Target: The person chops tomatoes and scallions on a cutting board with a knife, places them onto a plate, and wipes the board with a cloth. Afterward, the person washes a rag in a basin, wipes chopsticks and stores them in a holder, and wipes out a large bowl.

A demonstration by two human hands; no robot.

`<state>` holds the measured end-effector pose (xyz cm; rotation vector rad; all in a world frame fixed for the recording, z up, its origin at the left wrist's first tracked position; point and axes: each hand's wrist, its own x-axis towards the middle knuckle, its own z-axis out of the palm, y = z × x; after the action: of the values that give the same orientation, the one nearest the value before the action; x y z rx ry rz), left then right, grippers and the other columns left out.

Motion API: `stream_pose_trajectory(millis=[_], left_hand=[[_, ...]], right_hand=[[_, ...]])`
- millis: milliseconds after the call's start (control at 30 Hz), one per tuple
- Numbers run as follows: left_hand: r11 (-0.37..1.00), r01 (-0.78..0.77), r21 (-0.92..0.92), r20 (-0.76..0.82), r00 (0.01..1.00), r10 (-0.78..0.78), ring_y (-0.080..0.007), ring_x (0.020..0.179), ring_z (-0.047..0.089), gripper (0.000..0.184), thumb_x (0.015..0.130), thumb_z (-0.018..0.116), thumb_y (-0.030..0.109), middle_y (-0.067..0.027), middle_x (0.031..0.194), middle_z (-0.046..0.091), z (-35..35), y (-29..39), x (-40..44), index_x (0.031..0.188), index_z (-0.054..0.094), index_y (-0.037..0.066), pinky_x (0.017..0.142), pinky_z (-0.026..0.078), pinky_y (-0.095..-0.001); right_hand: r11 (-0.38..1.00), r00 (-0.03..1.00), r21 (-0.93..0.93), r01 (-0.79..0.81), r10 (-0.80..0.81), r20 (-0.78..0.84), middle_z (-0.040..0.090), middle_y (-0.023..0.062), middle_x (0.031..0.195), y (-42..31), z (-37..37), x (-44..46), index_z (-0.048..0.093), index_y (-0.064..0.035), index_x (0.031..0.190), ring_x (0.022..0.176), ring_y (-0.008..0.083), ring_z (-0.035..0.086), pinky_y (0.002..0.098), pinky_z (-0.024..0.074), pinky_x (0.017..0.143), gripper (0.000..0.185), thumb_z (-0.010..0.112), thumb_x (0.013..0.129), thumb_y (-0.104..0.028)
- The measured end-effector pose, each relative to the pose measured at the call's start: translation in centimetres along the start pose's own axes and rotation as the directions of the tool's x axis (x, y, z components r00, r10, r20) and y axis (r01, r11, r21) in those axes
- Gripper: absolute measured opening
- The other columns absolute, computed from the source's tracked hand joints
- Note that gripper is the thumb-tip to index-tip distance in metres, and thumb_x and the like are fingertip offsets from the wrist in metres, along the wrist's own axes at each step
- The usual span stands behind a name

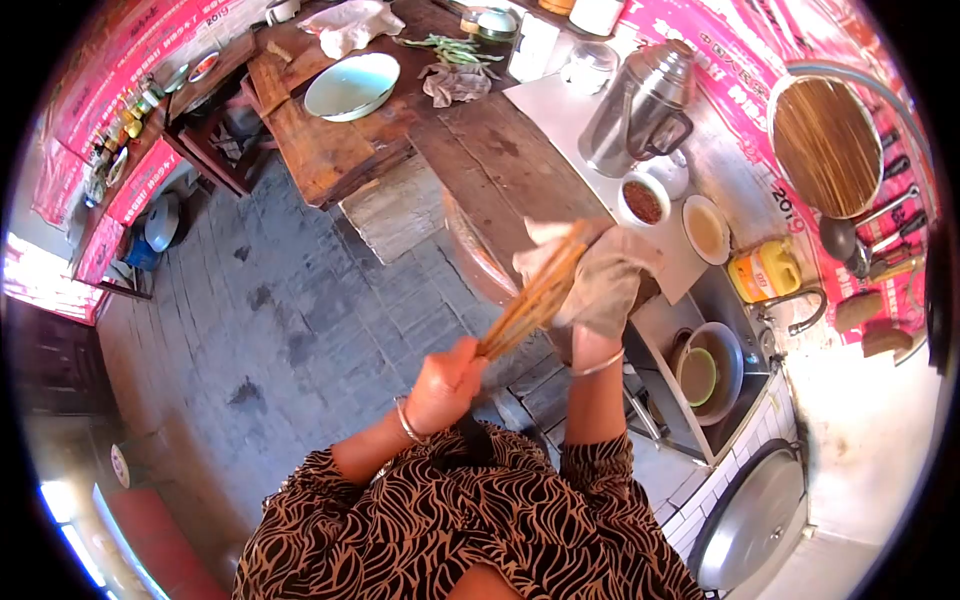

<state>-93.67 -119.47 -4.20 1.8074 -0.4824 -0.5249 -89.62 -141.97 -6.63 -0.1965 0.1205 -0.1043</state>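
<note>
My left hand [447, 387] is closed in a fist around the lower ends of a bundle of chopsticks [532, 295], which slants up to the right. A beige cloth [603, 285] covers most of my right hand [592, 345] and lies against the upper part of the chopsticks. The fingers of that hand are largely hidden by the cloth, which it grips. Both hands are in the air beside the wooden counter [490, 150].
A steel thermos [640, 110], a bowl of red-brown seasoning [643, 200] and a yellow jug [765, 272] stand along the right wall. Basins [735, 370] sit in the sink. A pale enamel basin [352, 87] and green beans [455, 48] are on the far tables.
</note>
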Motion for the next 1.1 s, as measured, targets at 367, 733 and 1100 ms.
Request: stream_pose_trajectory(millis=[367,733,1100], left_hand=[[0.774,0.193,-0.604,-0.045,0.96,-0.275,-0.0045,0.054,0.043,0.01,0.091,0.041,0.008,-0.0003,0.068,0.052,-6.4,0.8,5.7,0.093,0.049,0.003,0.049,0.036,-0.0181],[0.925,0.153,-0.348,-0.269,0.929,-0.255,-0.0051,0.053,0.041,0.007,0.089,0.044,0.007,-0.0001,0.059,0.047,-7.4,0.1,7.7,0.084,0.047,0.003,0.047,0.034,-0.0214],[0.917,0.236,-0.321,-0.125,0.949,-0.288,-0.0041,0.051,0.043,0.017,0.092,0.044,0.017,0.0001,0.061,0.052,-10.3,-1.4,13.7,0.084,0.051,0.004,0.045,0.035,-0.0183]], right_hand=[[0.68,0.988,-0.729,-0.073,0.147,0.038,0.054,0.0079,0.086,9.9,2.0,3.8,0.051,0.0,0.106,0.077,0.0175,0.055,0.0271,0.0478,0.066,0.042,0.036,0.091,-0.037],[-0.969,0.94,-0.146,0.202,0.15,0.307,0.057,0.0054,0.081,5.7,3.3,15.6,0.05,-0.0066,0.093,0.08,0.0162,0.059,0.0277,0.0506,0.069,0.037,0.051,0.083,-0.042],[-0.673,0.828,-0.61,0.418,0.006,0.561,0.051,0.0157,0.074,7.7,4.7,18.3,0.051,-0.0013,0.09,0.064,0.0332,0.052,0.0384,0.0445,0.058,0.024,0.059,0.074,-0.018]])
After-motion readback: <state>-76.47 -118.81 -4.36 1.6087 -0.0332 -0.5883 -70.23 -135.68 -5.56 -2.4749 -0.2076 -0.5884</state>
